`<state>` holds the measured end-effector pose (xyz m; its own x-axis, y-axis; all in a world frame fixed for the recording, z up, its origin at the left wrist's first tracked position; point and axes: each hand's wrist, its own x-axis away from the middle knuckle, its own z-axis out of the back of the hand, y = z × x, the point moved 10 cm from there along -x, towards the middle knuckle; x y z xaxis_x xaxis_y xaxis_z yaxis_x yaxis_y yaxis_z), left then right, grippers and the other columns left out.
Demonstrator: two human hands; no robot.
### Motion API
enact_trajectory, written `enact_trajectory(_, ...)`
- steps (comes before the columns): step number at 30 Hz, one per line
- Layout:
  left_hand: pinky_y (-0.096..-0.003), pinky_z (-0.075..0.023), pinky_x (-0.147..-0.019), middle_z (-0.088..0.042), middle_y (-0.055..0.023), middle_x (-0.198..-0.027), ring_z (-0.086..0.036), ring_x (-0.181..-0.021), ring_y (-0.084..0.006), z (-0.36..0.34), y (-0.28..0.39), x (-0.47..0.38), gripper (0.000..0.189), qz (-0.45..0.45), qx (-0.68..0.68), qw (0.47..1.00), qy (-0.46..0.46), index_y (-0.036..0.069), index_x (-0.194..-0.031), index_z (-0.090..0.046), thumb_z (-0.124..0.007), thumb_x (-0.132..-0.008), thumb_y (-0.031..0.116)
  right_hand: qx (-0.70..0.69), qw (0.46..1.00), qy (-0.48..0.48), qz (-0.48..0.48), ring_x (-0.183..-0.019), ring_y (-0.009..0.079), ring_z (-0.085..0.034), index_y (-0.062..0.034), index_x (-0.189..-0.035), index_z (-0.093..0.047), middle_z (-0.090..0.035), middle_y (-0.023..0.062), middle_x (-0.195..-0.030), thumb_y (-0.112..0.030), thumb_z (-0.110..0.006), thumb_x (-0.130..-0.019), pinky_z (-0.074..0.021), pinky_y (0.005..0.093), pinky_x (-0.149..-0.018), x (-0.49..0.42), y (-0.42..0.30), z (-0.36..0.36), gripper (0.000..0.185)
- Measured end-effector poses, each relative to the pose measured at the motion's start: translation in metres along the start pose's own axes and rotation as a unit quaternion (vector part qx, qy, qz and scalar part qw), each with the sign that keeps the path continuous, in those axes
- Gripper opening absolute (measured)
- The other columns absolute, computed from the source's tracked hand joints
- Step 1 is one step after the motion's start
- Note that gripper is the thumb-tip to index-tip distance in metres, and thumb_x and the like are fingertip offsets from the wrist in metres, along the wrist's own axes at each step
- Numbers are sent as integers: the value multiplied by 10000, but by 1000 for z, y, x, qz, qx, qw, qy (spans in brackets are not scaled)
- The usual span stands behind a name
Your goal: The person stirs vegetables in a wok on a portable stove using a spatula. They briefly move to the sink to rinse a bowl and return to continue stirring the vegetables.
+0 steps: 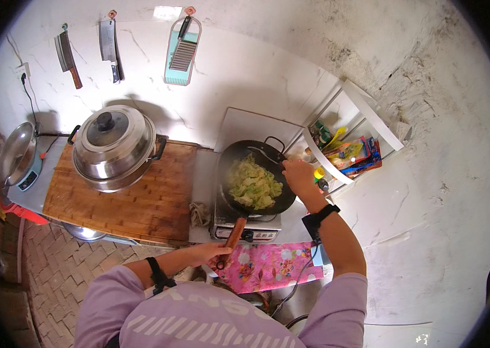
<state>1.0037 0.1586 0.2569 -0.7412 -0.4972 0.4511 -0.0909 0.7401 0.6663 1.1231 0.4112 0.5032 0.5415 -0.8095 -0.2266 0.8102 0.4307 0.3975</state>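
Observation:
A dark wok (223, 185) stands on a steel gas stove (223, 222). Chopped pale-green leafy vegetable, like cabbage (253, 182), lies heaped inside it. My left hand (210, 253) grips the wok's wooden handle (237, 230) near its lower end. Over the wok's right side, my right hand (300, 177) is closed on the handle of a metal cooking utensil, likely a spatula (262, 152). The utensil's metal end points left, above the far part of the wok. My fingers hide most of its grip.
Left of the stove, a lidded steel pot (114, 135) sits on a wooden board (158, 209). A rag (199, 214) lies between board and stove. A corner shelf (334, 161) with packets and bottles stands close right. Cleavers (108, 41) and a grater (183, 54) hang on the wall. A kitchen scale (29, 174) is far left.

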Motion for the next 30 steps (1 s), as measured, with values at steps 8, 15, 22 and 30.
enact_trajectory(8, -332, -522, -658, -638, -2, -929, -584, -744, -109, 1, -1, 2, 271, -21, -17, 999, 22, 147, -1114, -506, -508, -981, 383, 2, 998, -56, 27, -768, 302, -678, -132, -865, -699, -662, 105, -803, -274, -702, -757, -519, 443, -637, 28, 12, 41, 178)
enact_trajectory(15, -300, -465, -735, -636, -86, -1065, -579, -808, -156, 0, 1, 4, 300, -13, 24, 998, 51, 74, -1197, -496, -484, -1011, 309, -18, 986, -158, -60, -768, 306, -686, -107, -812, -711, -681, 108, -772, -312, -727, -743, -520, 455, -624, 66, 38, 31, 217)
enact_trajectory(22, -310, -474, -761, -629, -71, -1067, -588, -845, -153, -1, 2, 9, 307, -28, 7, 999, 34, 76, -1218, -493, -475, -1011, 303, -78, 992, -89, -40, -801, 292, -668, -142, -862, -719, -681, 98, -803, -296, -712, -754, -509, 428, -666, 92, 37, 66, 188)
enact_trajectory(30, -310, -476, -790, -623, -38, -1093, -586, -858, -137, -3, 5, 18, 374, -14, -26, 1000, 7, 107, -1291, -474, -494, -998, 338, 12, 996, -71, 57, -778, 252, -641, -201, -897, -712, -616, 53, -761, -260, -763, -716, -487, 404, -623, 113, -31, 72, 197)
